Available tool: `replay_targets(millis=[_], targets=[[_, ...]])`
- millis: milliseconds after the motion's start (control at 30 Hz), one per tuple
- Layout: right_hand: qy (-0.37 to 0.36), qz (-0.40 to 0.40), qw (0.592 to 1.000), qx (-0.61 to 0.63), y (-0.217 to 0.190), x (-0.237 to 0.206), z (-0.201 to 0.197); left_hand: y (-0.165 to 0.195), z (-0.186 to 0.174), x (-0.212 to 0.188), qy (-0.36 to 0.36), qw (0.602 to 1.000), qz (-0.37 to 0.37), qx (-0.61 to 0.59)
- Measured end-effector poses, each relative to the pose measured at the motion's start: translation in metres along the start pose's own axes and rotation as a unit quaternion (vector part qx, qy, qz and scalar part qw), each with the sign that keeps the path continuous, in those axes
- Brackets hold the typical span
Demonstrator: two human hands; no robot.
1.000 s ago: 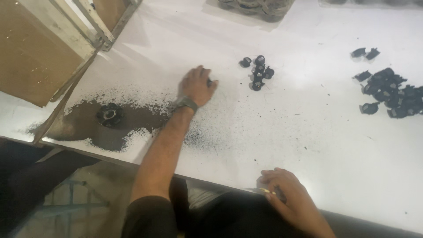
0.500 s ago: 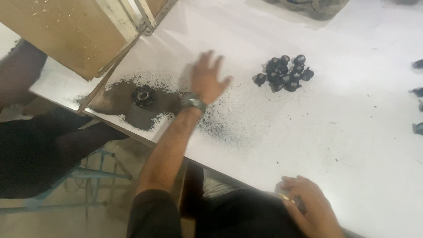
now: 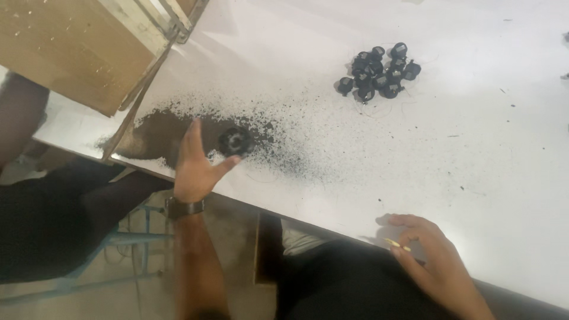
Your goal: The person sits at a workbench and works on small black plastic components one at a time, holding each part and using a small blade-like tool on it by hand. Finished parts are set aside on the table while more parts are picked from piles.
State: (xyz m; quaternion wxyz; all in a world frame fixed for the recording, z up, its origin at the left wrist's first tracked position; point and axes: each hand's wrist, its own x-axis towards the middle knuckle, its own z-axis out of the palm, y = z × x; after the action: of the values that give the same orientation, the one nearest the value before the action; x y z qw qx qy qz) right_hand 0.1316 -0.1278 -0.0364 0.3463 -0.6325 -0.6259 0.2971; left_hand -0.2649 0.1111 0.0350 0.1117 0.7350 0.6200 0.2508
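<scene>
- since half a second ago the left hand (image 3: 195,166) has pulled back from the middle of the table toward the near edge, now beside the black round part (image 3: 235,141); view has swung too, so the cluster of black parts (image 3: 379,72) sits further up right.
- left hand fingers: spread open, thumb out toward the round part, fingers pointing up over the dark patch; blurred, holding nothing that shows.
- thumb tip is just beside the black round part, at its near side; cannot tell if it touches.
- black round part lies flat on the white table (image 3: 474,148), in the black powder (image 3: 160,130), which thins into specks toward the right.
- dark watch (image 3: 184,208) on the left wrist, forearm running down off the table edge.
- right hand (image 3: 435,261) rests at the near table edge, fingers curled narrow around a small thin yellowish piece (image 3: 396,244); cannot tell what it is.
- right hand is well apart from the round part and from the cluster.
- cluster of black parts: small round pieces bunched together, touching each other, far side of the table, with thin wire loops near them.
- wooden board (image 3: 71,47) with a metal frame lies at the top left, its edge reaching the powder.
- another person's dark arm (image 3: 21,112) at the far left, away from the table work.
</scene>
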Motion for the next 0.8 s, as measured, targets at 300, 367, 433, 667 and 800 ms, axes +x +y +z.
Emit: replay_targets(millis=[300,367,433,667,800], targets=[[0.184,0.089,0.962,0.182,0.024,-0.015,0.003,0.086,0.092,-0.019,-0.168,0.961,0.193,-0.106],[0.205,0.104,0.953,0.200,0.031,-0.019,0.000,0.114,0.107,-0.033,-0.227,0.931,0.264,-0.109],[0.223,0.086,0.946,0.217,0.038,-0.024,-0.005,0.141,0.121,-0.046,-0.276,0.902,0.311,-0.117],[0.265,0.057,0.949,0.162,0.045,-0.032,-0.012,0.195,0.145,-0.085,-0.321,0.867,0.351,-0.145],[0.256,0.086,0.958,0.094,0.044,-0.031,-0.015,0.200,0.137,-0.098,-0.280,0.860,0.376,-0.201]])
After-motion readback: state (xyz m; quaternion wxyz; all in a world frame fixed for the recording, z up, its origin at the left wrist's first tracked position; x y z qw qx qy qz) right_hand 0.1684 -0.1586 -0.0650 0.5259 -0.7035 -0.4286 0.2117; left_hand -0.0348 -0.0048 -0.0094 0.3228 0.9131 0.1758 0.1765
